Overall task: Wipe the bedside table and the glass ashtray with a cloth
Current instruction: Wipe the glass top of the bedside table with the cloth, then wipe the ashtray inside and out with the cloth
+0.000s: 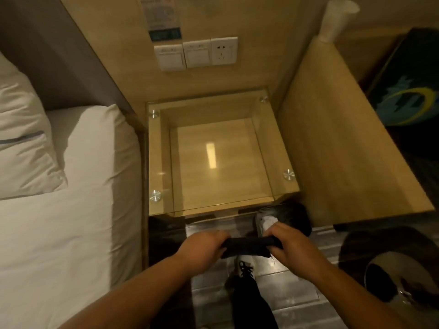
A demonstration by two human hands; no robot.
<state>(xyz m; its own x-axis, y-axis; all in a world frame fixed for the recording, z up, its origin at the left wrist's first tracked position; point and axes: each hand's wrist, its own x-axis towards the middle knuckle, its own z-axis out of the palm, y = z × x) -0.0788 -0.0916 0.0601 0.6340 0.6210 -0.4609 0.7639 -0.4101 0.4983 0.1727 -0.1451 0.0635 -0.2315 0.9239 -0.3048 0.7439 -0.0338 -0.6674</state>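
Observation:
The bedside table [280,153] is a wooden box with a glass top held by round metal studs at its corners; nothing lies on the glass. A dark cloth [247,246] is stretched between my two hands, just in front of the table's near edge and above the floor. My left hand [204,248] grips its left end and my right hand [288,243] grips its right end. No glass ashtray shows in this view.
A bed with white sheet [59,233] and pillows [21,138] lies to the left. A wooden desk [344,143] stands to the right, with a paper cup [335,17] at its far end. Wall switches and a socket [197,54] sit above the table. A round bin [401,281] is at lower right.

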